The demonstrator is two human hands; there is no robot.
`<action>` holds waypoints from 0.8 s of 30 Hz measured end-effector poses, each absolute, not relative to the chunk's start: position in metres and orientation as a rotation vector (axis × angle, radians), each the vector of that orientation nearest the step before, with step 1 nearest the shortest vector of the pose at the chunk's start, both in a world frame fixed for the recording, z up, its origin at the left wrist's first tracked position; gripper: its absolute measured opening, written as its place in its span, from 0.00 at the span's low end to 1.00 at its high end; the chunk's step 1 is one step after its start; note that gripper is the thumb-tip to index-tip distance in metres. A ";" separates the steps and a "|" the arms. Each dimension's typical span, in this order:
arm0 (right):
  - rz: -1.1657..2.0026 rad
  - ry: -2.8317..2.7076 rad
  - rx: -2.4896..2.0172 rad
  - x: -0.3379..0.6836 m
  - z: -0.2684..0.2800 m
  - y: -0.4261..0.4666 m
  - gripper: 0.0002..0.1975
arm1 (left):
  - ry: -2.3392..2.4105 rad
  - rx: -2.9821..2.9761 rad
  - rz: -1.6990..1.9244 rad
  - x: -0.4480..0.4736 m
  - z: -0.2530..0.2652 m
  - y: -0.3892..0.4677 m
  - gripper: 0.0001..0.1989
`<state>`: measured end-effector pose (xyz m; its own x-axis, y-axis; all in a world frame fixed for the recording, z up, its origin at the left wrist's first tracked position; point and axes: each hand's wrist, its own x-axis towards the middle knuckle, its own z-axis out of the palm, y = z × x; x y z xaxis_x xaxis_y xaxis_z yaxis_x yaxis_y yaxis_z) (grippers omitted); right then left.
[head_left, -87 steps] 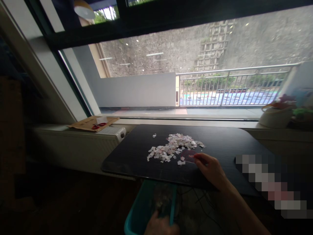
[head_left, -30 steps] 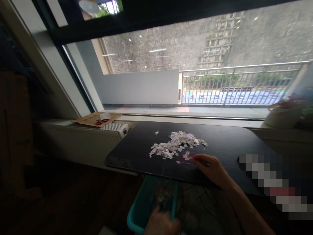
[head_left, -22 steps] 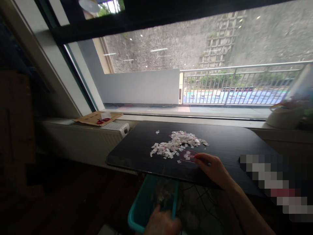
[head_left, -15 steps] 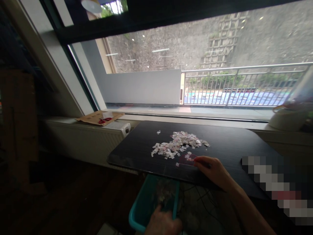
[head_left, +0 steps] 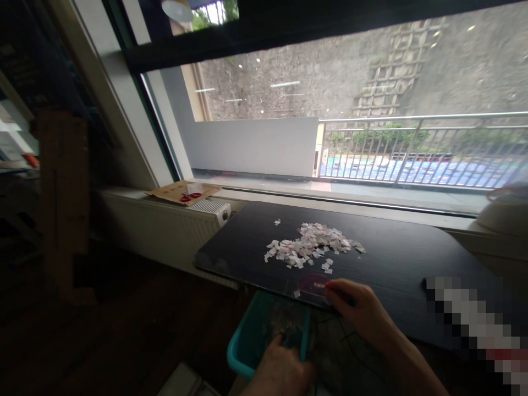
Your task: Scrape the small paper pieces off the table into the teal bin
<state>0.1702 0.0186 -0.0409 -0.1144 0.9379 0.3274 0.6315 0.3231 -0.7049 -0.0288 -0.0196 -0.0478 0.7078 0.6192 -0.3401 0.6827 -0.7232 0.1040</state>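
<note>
From the head view, the action had come down to the near edge of the surface [head_left: 396, 242]! The right hand [head_left: 357, 302] had a see-through pink disc [head_left: 309, 284] pinched by its rim, just inside that edge. A few scraps showed at the disc, on it or under it I couldn't tell, and one loose scrap [head_left: 297, 294] sat beside it, close to the edge.

Below, tucked under the near edge, stood a teal bin [head_left: 235, 356], with the left hand [head_left: 282, 368] over its near side, a finger pointing inward. Too dark and blurred there to tell whether that hand was closed on the rim. Inside, a dim heap [head_left: 284, 319] showed.

And the paper pile [head_left: 313, 243]? Left of the middle of the surface, well apart from the far right corner, with stray scraps [head_left: 327, 265] between it and the disc, and a tiny cluster [head_left: 277, 222] off towards the far left corner.

The step in hand, by my reading, was working small scraps at the near edge. The next move called for a flat, steady disc and a bin mouth kept close under the edge, since such light pieces could easily scatter.
</note>
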 end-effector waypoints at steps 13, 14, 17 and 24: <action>0.348 -1.461 -1.664 0.224 -0.040 0.030 0.16 | 1.158 2.552 -0.442 -0.043 -0.056 -0.021 0.08; 0.356 -1.463 -1.678 0.228 -0.041 0.031 0.16 | 1.174 2.547 -0.465 -0.044 -0.062 -0.020 0.08; 0.382 -1.467 -1.674 0.229 -0.043 0.031 0.15 | 1.208 2.537 -0.501 -0.042 -0.077 -0.016 0.08; 0.410 -1.411 -1.650 0.221 -0.047 0.036 0.17 | 1.210 2.537 -0.547 -0.040 -0.077 -0.017 0.09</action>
